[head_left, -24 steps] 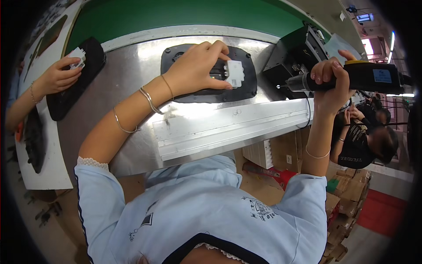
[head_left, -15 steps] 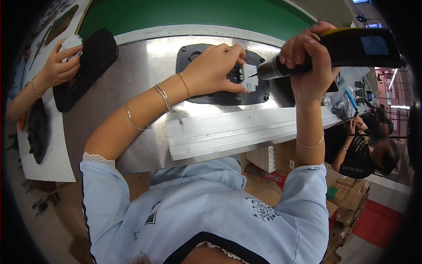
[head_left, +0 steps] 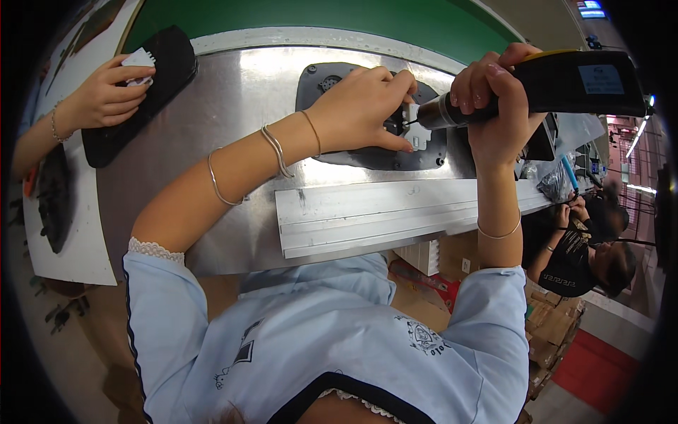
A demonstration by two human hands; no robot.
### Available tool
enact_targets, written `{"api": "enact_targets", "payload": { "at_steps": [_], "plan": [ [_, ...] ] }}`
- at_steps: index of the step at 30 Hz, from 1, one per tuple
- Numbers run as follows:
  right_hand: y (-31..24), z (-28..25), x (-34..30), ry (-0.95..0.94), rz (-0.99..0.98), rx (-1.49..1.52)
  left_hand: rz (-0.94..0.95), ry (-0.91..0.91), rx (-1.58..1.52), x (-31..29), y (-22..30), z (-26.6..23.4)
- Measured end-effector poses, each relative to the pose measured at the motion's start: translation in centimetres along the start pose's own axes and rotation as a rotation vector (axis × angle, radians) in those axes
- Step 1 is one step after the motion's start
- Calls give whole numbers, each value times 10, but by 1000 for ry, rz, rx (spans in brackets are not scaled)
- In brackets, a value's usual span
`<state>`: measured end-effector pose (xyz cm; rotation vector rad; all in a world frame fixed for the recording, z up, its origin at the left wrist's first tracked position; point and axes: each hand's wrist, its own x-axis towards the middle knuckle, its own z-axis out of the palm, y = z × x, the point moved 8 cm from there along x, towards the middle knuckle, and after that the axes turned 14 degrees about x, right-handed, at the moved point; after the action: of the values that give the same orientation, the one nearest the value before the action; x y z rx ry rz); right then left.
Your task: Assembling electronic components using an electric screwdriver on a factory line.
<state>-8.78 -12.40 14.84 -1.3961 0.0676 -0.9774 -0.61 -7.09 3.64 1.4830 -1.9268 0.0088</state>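
Observation:
My left hand (head_left: 364, 109) holds a small white plastic part (head_left: 420, 131) between thumb and fingers, against a dark rounded panel (head_left: 353, 160) lying on the metal tabletop. My right hand (head_left: 500, 102) is wrapped round a black electric screwdriver (head_left: 575, 83), which is tipped sideways. Its thin bit points left and ends at the edge of the white part, between my left thumb and fingertips. Whether a screw sits under the bit is too small to tell. My left fingers cover part of the panel.
On the left, a co-worker's hand (head_left: 106, 99) holds another white part (head_left: 141, 65) over a second black panel (head_left: 173, 56). A pale metal rail (head_left: 374, 215) runs along the near table edge. Clear plastic bags (head_left: 558, 180) lie to the right, near another person (head_left: 575, 247).
The dark panel, white part and my left hand sit slightly farther right, so the bit now meets the part nearer its left edge. The co-worker's hand has moved right over the black panel.

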Motion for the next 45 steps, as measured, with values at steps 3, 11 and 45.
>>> {"api": "enact_targets", "payload": {
  "at_steps": [3,11,45],
  "plan": [
    [2,3,-3,-8,-11,20,0,-3,-9,0,1,-2],
    [7,5,0,9,-20,-13,-11,-46,-58,2,2,-2],
    [-72,-41,-75,175,-167,66,-349,-54,554,-183,-153,-230]
  ]
}}
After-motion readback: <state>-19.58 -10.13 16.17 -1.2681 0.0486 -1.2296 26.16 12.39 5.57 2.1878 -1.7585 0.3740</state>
